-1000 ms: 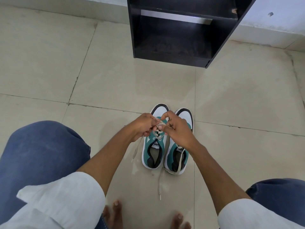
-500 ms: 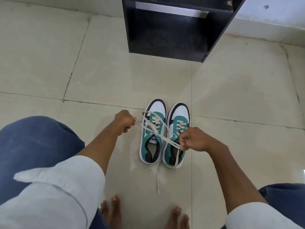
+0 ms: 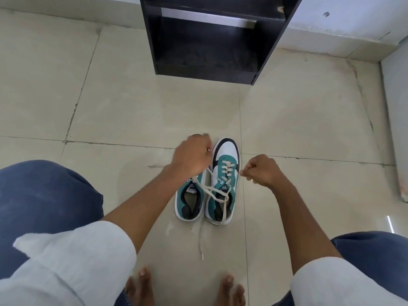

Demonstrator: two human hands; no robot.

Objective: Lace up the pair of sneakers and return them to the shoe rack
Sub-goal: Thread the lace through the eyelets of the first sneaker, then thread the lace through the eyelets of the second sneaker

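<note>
Two teal, white and black sneakers stand side by side on the tiled floor, toes pointing at the black shoe rack (image 3: 205, 69). My left hand (image 3: 192, 157) is closed over the toe of the left sneaker (image 3: 188, 202) and hides its front laces. A cream lace (image 3: 212, 188) runs from that shoe's upper eyelets across the right sneaker (image 3: 225, 155). My right hand (image 3: 260, 171) is a fist just right of the right sneaker, thumb and finger pinched on what looks like a lace end. A second loose lace end (image 3: 201, 246) trails on the floor toward me.
The rack's lower shelf (image 3: 205, 54) stands open toward the shoes, with bare tile between. My knees in blue jeans (image 3: 44, 199) flank the shoes and my bare toes (image 3: 141, 283) are near the bottom edge. A white wall base (image 3: 344, 34) runs behind.
My left hand swung from the left of the shoes to above the left sneaker's toe. My right hand rose from the right sneaker's collar to its right side, with the lace drawn across.
</note>
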